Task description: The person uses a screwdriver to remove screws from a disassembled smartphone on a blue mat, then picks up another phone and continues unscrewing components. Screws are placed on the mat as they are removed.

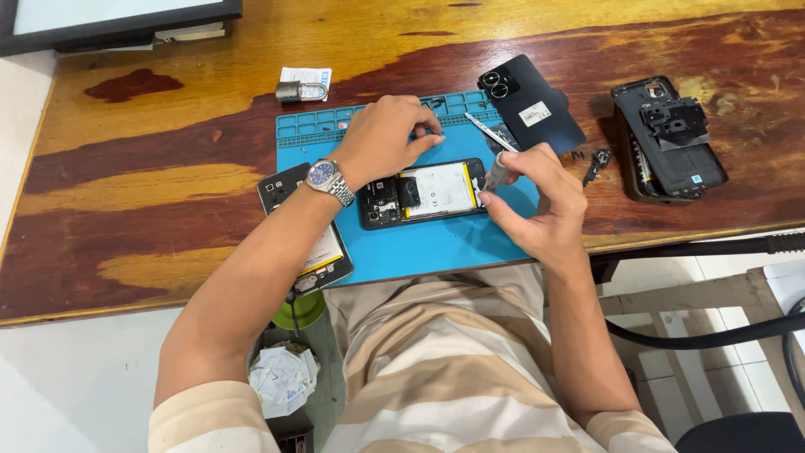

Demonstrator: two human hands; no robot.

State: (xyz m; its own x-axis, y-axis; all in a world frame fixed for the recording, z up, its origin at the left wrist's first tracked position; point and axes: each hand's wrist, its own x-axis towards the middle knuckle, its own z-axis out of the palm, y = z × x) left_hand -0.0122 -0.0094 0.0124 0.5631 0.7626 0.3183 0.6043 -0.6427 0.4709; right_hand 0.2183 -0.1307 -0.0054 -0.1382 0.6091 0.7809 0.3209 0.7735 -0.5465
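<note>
The opened phone point(423, 193), back cover off and battery showing, lies across the middle of the blue repair mat point(436, 243), its long sides parallel to the worktop's point(151, 184) near edge. At 9 o'clock from it, a second opened handset point(306, 231) straddles the mat's left edge, partly under the left forearm, its lower corner close to the worktop's near edge. A small padlock point(299, 91) sits at 11 o'clock, beyond the mat. The left hand point(381, 138), wristwatch point(329, 180) on its wrist, hovers over the phone's upper edge with fingertips curled; whether it pinches anything cannot be told. The right hand point(537, 205) has its grip clenched on a screwdriver point(495, 172), tip down at the phone's right end. Tweezers point(490, 132) lie at 1 o'clock by a black back cover point(532, 105). At 3 o'clock, well apart, a third dismantled phone point(667, 138) rests. Bare wood stays open far left and along the far edge.
</note>
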